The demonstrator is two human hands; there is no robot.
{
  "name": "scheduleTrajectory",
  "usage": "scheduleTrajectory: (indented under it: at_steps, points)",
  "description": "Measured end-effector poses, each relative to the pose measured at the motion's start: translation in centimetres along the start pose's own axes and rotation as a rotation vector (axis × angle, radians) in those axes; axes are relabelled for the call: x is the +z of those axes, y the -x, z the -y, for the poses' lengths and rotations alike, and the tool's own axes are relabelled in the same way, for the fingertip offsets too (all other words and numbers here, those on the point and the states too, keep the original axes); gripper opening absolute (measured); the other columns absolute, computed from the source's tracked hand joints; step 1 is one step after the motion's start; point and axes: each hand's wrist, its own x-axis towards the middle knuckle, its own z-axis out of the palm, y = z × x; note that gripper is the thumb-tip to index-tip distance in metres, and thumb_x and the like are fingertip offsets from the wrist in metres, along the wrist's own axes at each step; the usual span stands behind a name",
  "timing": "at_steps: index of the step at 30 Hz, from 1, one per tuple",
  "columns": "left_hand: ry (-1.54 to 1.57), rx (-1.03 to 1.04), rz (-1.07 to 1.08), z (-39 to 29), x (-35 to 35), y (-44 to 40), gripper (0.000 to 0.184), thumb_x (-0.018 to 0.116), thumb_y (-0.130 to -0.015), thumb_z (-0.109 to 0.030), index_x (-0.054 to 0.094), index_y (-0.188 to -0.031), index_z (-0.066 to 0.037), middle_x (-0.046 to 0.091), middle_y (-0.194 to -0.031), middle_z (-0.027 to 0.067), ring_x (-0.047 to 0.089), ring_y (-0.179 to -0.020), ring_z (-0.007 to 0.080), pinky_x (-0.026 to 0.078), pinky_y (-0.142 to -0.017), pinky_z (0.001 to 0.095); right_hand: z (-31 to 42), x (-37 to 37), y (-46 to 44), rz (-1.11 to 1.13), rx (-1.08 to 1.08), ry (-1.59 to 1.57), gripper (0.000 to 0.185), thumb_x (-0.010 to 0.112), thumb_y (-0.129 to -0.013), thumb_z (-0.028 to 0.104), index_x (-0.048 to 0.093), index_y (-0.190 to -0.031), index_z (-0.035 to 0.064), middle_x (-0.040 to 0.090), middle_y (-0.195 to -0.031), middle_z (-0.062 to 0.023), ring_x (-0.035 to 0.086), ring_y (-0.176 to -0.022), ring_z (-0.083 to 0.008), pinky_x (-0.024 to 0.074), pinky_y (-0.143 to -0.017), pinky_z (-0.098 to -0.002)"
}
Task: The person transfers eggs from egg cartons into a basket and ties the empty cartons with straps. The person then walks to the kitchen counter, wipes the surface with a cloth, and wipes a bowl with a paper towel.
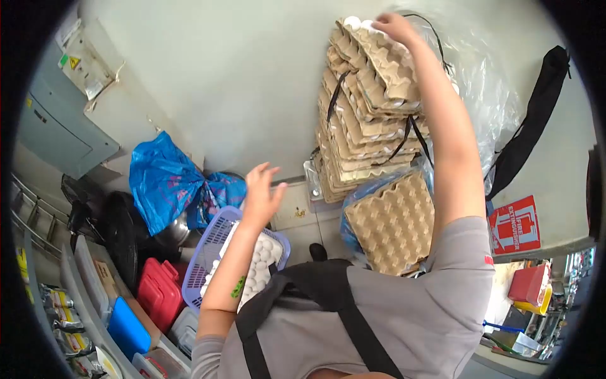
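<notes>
My right hand (395, 27) reaches to the top of a tall stack of cardboard egg trays (369, 107), its fingers curled down over white eggs (352, 23) in the uppermost tray. An egg appears to be in its grasp, partly hidden by the fingers. My left hand (262, 193) hangs with spread fingers and holds nothing. Below it is a purple plastic basket (211, 243) with many white eggs (262, 262), partly covered by my left forearm. An egg tray without visible eggs (391, 221) lies beside the foot of the stack, over blue plastic.
Black straps (338, 95) hang around the stack, with clear plastic wrap (486, 82) behind it. A blue plastic bag (164, 180) stands left of the basket near a red container (158, 294). A long black bag (530, 120) leans right, above a fire extinguisher sign (516, 225).
</notes>
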Motion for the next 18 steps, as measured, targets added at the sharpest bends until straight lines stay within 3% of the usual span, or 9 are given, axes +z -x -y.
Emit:
scheduleTrajectory:
  at_steps: [3, 5, 7, 8, 13, 15, 17, 18]
  points:
    - [0.063, 0.124, 0.038, -3.7, 1.1, -3.7, 0.034, 0.063, -0.073, -0.014, 0.053, -0.104, -0.005, 0.043, -0.116, 0.0190, 0.038, -0.109, 0.0358, 0.032, -0.093, 0.0423, 1.9, 2.9, -4.4, -0.022, -0.163, 0.139, 0.059, 0.064, -0.070, 0.040, 0.051, -0.115, 0.0041, 0.061, -0.099, -0.0180, 0.059, -0.088, -0.0297, 0.0456, -0.077, -0.0351]
    - [0.145, 0.109, 0.169, -4.7, 1.1, -4.9, 0.032, 0.060, -0.076, -0.017, 0.054, -0.106, -0.007, 0.040, -0.120, 0.0171, 0.037, -0.112, 0.0333, 0.029, -0.095, 0.0404, 2.7, 3.6, -6.4, 0.012, -0.099, 0.126, 0.056, 0.066, -0.067, 0.039, 0.056, -0.108, 0.0016, 0.062, -0.095, -0.0189, 0.060, -0.084, -0.0291, 0.0460, -0.075, -0.0349]
    - [0.131, 0.088, 0.188, -4.8, 0.5, -5.8, 0.031, 0.060, -0.076, -0.017, 0.054, -0.106, -0.007, 0.041, -0.120, 0.0169, 0.037, -0.112, 0.0329, 0.030, -0.095, 0.0402, 3.2, 3.2, -7.2, 0.258, -0.029, 0.124, 0.050, 0.068, -0.065, 0.039, 0.063, -0.096, 0.0005, 0.063, -0.089, -0.0183, 0.061, -0.081, -0.0282, 0.0465, -0.073, -0.0349]
    - [0.131, 0.066, 0.212, -4.8, 0.4, -6.1, 0.031, 0.060, -0.077, -0.017, 0.055, -0.105, -0.007, 0.041, -0.120, 0.0167, 0.037, -0.112, 0.0324, 0.030, -0.095, 0.0400, 3.3, 3.2, -7.2, 0.211, -0.060, 0.154, 0.045, 0.069, -0.063, 0.040, 0.066, -0.085, 0.0007, 0.064, -0.082, -0.0168, 0.061, -0.075, -0.0269, 0.0467, -0.070, -0.0353]
    - [0.138, 0.057, 0.131, -4.9, 0.0, -10.9, 0.028, 0.058, -0.078, -0.018, 0.057, -0.104, -0.008, 0.045, -0.117, 0.0170, 0.038, -0.112, 0.0316, 0.030, -0.095, 0.0394, 3.9, 2.7, -7.3, 0.368, 0.066, 0.146, 0.048, 0.070, -0.061, 0.044, 0.067, -0.084, 0.0026, 0.064, -0.078, -0.0126, 0.060, -0.070, -0.0247, 0.0459, -0.067, -0.0344]
    - [0.121, 0.195, 0.059, -6.4, 0.1, -14.5, 0.028, 0.059, -0.077, -0.018, 0.057, -0.104, -0.009, 0.046, -0.116, 0.0163, 0.041, -0.110, 0.0321, 0.031, -0.094, 0.0391, 3.9, 2.5, -7.1, 0.383, 0.132, 0.154, 0.048, 0.070, -0.060, 0.047, 0.068, -0.083, 0.0053, 0.065, -0.080, -0.0098, 0.060, -0.070, -0.0238, 0.0455, -0.067, -0.0342]
    - [0.113, 0.327, 0.009, -7.7, 0.4, -19.0, 0.028, 0.059, -0.079, -0.019, 0.057, -0.104, -0.008, 0.047, -0.116, 0.0121, 0.044, -0.108, 0.0278, 0.034, -0.093, 0.0370, 3.5, 2.3, -7.1, 0.317, 0.110, 0.094, 0.052, 0.070, -0.060, 0.048, 0.067, -0.081, 0.0005, 0.063, -0.072, -0.0124, 0.057, -0.066, -0.0208, 0.0457, -0.064, -0.0346]
    - [0.360, 0.234, 0.060, -8.3, 0.9, -21.3, 0.031, 0.059, -0.079, -0.019, 0.054, -0.107, -0.005, 0.047, -0.116, 0.0122, 0.046, -0.106, 0.0250, 0.036, -0.092, 0.0349, 3.0, 1.7, -7.2, 0.312, 0.110, 0.099, 0.052, 0.070, -0.060, 0.048, 0.067, -0.081, 0.0005, 0.063, -0.072, -0.0124, 0.057, -0.066, -0.0208, 0.0457, -0.064, -0.0346]
